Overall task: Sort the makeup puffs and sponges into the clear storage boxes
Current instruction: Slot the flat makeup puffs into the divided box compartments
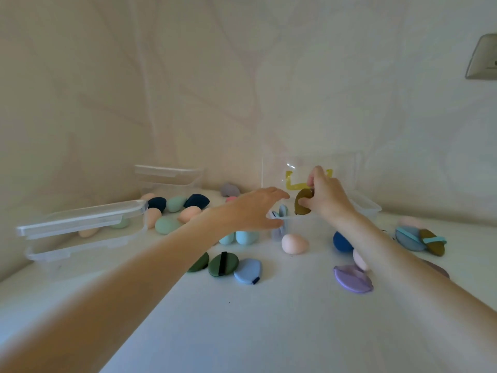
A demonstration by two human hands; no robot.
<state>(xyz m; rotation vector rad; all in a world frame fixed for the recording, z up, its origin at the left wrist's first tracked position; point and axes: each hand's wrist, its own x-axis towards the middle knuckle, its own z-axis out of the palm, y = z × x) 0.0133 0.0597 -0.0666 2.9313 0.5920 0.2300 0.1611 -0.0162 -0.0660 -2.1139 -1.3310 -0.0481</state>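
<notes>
A pale wall [188, 90] with faint branching patterns rises behind the white surface [269, 327], meeting a side wall at far left, in soft, dim light.

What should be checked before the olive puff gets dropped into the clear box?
1. Grip: right hand pinches the flat olive-brown round puff by its edge. Ok.
2. Box open: clear plastic storage box under the puff, its lid standing up behind. Ok.
3. Box steadied: left hand at the box's left rim, fingers relaxed; firm contact cannot tell.
4. Puff over opening: it hangs above the rim. Ok.
5. Room inside: pale blue puffs stand on edge at the left; free space beside them cannot tell.
</notes>
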